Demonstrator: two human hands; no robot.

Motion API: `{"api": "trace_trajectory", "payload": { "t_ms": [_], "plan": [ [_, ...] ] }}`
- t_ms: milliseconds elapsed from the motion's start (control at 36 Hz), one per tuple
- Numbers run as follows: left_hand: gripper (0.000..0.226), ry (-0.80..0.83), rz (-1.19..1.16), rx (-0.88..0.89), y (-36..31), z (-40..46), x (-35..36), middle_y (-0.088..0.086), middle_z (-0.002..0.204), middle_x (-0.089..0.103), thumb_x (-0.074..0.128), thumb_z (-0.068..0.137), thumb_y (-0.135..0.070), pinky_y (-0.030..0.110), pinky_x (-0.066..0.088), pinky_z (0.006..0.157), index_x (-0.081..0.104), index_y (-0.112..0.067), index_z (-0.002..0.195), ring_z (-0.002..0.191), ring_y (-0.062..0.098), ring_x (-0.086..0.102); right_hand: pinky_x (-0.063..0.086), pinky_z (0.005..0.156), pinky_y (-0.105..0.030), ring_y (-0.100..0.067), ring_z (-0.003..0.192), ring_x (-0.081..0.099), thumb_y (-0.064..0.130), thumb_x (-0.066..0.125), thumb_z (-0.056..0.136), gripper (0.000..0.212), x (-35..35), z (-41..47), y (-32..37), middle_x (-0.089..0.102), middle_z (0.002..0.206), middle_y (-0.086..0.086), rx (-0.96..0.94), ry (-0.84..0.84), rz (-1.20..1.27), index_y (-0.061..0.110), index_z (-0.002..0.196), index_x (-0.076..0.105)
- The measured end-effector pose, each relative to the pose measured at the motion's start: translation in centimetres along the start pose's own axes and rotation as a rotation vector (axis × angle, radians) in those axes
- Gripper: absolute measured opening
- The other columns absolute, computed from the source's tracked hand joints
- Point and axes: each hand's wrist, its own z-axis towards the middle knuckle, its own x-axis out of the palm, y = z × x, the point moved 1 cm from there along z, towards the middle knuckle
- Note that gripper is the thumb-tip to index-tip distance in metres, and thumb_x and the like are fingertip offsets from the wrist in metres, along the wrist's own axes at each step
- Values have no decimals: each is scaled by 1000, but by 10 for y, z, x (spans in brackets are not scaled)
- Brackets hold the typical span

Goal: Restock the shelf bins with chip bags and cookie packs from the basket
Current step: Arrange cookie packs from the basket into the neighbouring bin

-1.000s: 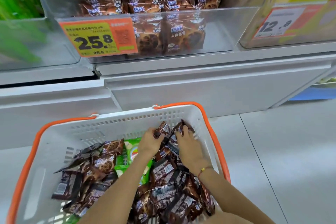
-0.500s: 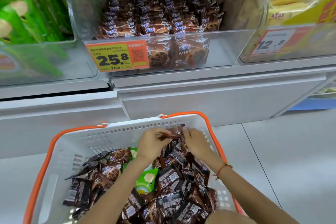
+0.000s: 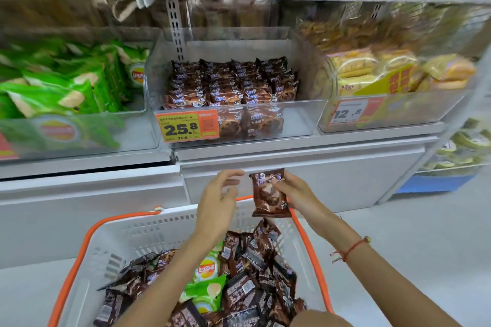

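Observation:
My right hand grips a brown cookie pack upright above the far rim of the white basket. My left hand hovers just left of the pack with fingers spread and empty. The basket holds several brown cookie packs and a green chip bag. Straight ahead, the clear middle bin with the 25.8 price tag carries rows of the same cookie packs. The clear bin to its left holds green chip bags.
A clear bin of yellow cookie packs with a 12.8 tag stands at the right. A white shelf base runs below the bins, right behind the basket. More goods fill the shelf above. Grey floor lies to the right.
Both hands have risen out of the basket. My right hand has lifted one cookie pack above the rim, and my left hand has let go. The view has tilted up toward the shelf.

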Motion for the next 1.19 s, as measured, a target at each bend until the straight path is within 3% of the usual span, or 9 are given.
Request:
{"api": "trace_trajectory", "payload": {
  "t_ms": [83, 194, 306, 444, 528, 639, 778, 1028, 1194],
  "plan": [
    [35, 191, -3, -101, -28, 16, -4, -11, 122, 54, 57, 94, -23, 30, 47, 92, 50, -27, 128, 104, 8, 56, 50, 91, -24, -11, 107, 64, 28, 49, 100, 25, -9, -9, 23, 68, 117, 2, -57, 148, -15, 25, 121, 61],
    [31, 451, 10, -188, -58, 35, -7, -2, 115, 60, 67, 88, -28, 23, 50, 80, 58, -26, 118, 96, -1, 57, 48, 96, -26, -10, 109, 63, 32, 54, 97, 24, -20, -16, 49, 69, 113, 6, -151, 129, -144, 27, 117, 65],
    [18, 395, -72, -109, -77, 42, -7, -5, 101, 66, 68, 87, -22, 21, 54, 76, 63, -24, 104, 91, 1, 60, 52, 70, -19, -16, 91, 67, 22, 71, 85, 32, -36, -15, 64, 70, 102, -3, -134, 8, 11, 23, 116, 61],
    [24, 256, -307, -156, -92, 52, -2, 0, 107, 67, 71, 85, -20, 18, 56, 71, 58, -17, 105, 91, 8, 68, 55, 66, -19, -11, 76, 67, 1, 70, 81, 38, -57, -12, 80, 69, 96, -8, -218, -91, 239, 15, 114, 58],
    [33, 315, -172, -86, -105, 61, -1, -3, 104, 71, 75, 80, -23, 14, 52, 72, 61, -16, 109, 91, 3, 67, 51, 64, -13, -6, 74, 67, 2, 67, 84, 28, -64, -6, 92, 72, 87, -1, -300, -179, 288, 20, 104, 59],
    [46, 329, -91, -3, -132, 83, 2, 5, 106, 69, 80, 76, -20, 39, 55, 89, 55, -17, 115, 99, 20, 67, 48, 62, -9, -3, 73, 63, 4, 67, 86, 25, -74, 6, 115, 69, 87, 2, -385, -296, 226, 16, 106, 60],
    [30, 390, 60, 72, -168, 124, 2, 2, 102, 70, 69, 84, -35, 33, 56, 86, 59, -28, 112, 87, 12, 68, 46, 61, -5, 3, 70, 59, -3, 64, 86, 26, -89, 28, 149, 64, 85, 2, -489, -376, 134, 7, 110, 61],
    [45, 266, 75, 32, -171, 187, 15, -2, 107, 63, 68, 88, -26, 19, 50, 71, 50, -13, 127, 92, 5, 60, 39, 100, -38, -19, 116, 51, 35, 56, 92, 39, -114, 88, 140, 62, 120, 2, -667, -730, -509, 19, 127, 56],
    [33, 196, 150, 127, -148, 218, 34, 3, 108, 64, 70, 87, -20, 17, 47, 81, 56, -7, 114, 101, 13, 62, 24, 101, -37, -23, 131, 36, 20, 45, 92, 48, -112, 106, 113, 55, 132, -2, -702, -863, -951, 17, 140, 44]
  ]
}}
